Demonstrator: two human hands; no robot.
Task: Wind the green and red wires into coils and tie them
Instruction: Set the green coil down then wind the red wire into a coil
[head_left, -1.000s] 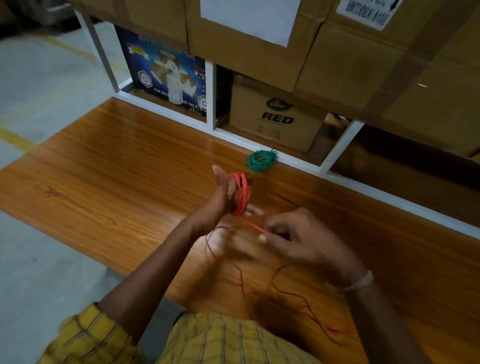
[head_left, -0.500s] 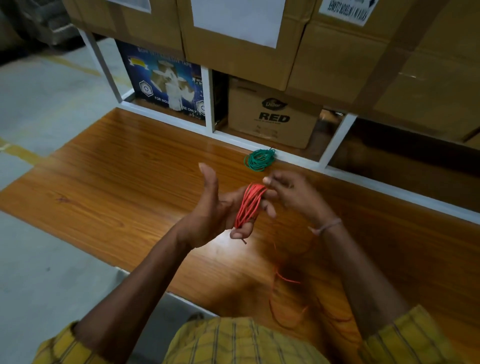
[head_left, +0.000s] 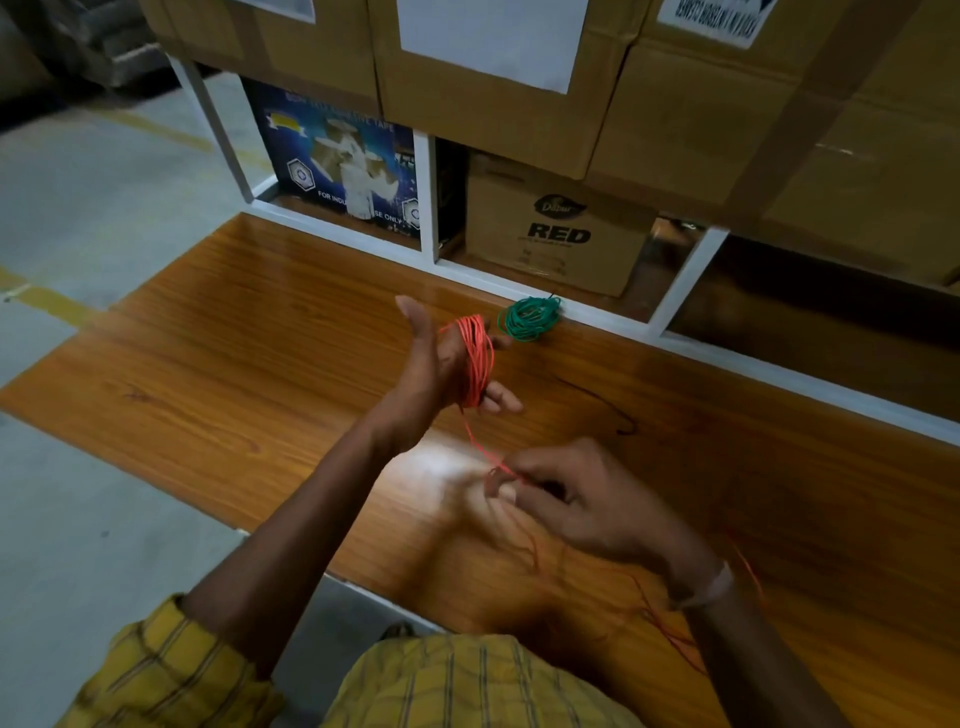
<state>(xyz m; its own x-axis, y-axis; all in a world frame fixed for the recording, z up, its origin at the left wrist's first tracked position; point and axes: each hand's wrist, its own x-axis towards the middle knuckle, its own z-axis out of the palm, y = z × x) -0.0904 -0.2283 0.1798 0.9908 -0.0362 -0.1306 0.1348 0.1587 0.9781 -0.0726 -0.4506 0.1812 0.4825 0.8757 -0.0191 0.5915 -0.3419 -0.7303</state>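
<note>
Two hands are what we see first: our left hand (head_left: 441, 364) is raised with thumb up and fingers held fairly straight, and the red wire (head_left: 475, 358) is wound round those fingers in a thick coil, so the fingers themselves are largely hidden behind the loops. From the coil one strand runs down and nearer to our right hand (head_left: 587, 499), which pinches it between thumb and curled fingertips; that hand is blurred, so we cannot make out exactly which fingers grip. The loose remainder of the red wire trails nearer and to the right across the wooden table (head_left: 234, 389), faint and smeared, partly hidden under the right wrist, and we cannot find its end. Farther off, just right of the left hand, the green wire (head_left: 530, 319) lies already coiled on the table beside the white shelf frame (head_left: 426, 208); whether it is tied we cannot tell. Behind the frame stands a cardboard box (head_left: 561, 228) marked RED.
</note>
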